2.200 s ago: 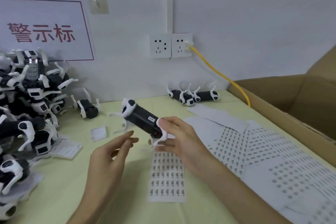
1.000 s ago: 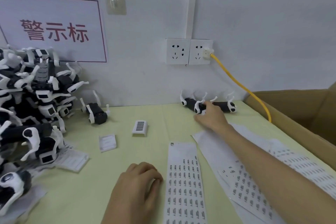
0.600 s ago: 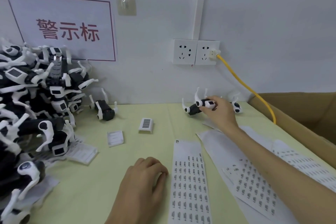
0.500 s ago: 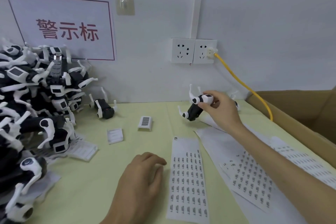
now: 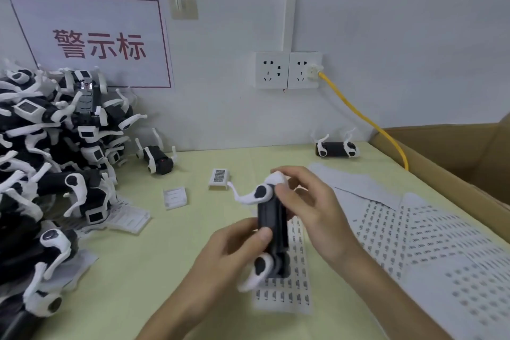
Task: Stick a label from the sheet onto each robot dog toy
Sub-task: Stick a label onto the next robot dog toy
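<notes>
Robot dog toy [image 5: 271,229] held above the label sheet [image 5: 292,292], black body on end, white legs out to the left. Left hand [image 5: 229,259] gripping lower body, thumb across the front. Right hand [image 5: 309,207] clasped round upper end, fingers curled over the top leg. Both hands on the same toy, close together. Label sheet flat on the yellow-green table [image 5: 154,262], partly hidden under the toy. Further label sheets [image 5: 414,234] spread at right, beside a cardboard box [image 5: 452,163]. One toy [image 5: 335,148] lying near the wall; another [image 5: 158,159] beside the large toy pile [image 5: 49,163] at left. Label on the held toy: cannot tell.
</notes>
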Action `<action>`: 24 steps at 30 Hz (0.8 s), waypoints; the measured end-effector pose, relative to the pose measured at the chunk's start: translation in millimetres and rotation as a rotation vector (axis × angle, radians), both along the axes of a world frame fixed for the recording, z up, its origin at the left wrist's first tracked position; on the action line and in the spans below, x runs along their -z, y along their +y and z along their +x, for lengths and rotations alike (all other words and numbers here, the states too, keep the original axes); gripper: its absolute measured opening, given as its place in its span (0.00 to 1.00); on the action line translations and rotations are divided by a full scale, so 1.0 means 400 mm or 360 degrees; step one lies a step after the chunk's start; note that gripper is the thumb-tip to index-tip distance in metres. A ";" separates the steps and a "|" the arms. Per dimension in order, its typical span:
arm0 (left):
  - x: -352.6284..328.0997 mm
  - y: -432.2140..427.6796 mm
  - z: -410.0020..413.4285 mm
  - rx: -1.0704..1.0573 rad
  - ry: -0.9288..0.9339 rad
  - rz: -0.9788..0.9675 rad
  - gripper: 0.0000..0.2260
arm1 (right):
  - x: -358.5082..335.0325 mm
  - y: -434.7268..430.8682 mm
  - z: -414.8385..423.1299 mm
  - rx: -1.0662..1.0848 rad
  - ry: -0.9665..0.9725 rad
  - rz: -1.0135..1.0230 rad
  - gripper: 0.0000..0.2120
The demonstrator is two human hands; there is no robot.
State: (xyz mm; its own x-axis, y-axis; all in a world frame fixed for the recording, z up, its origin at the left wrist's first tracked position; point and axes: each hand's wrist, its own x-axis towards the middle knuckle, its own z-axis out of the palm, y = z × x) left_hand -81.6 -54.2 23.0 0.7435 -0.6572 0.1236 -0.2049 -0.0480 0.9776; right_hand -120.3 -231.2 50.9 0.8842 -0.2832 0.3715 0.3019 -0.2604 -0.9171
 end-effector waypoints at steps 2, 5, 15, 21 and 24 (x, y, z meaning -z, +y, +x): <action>0.012 -0.014 -0.013 0.0034 0.0153 -0.0067 0.14 | 0.011 0.020 -0.003 0.0023 -0.0005 -0.0099 0.13; 0.024 -0.027 -0.021 -0.0082 0.0308 -0.0272 0.18 | 0.020 0.034 -0.016 -0.0011 -0.0002 -0.0107 0.14; 0.028 -0.019 -0.010 -0.0353 0.0600 -0.0776 0.24 | 0.049 0.083 -0.052 -0.0072 0.0110 -0.0236 0.22; 0.035 -0.006 0.004 -0.0251 0.0443 -0.0715 0.27 | 0.059 0.092 -0.058 -0.0058 -0.0073 -0.0182 0.25; 0.027 -0.011 0.015 -0.0229 0.0475 -0.0700 0.27 | 0.047 0.084 -0.059 -0.0150 -0.0072 -0.0060 0.18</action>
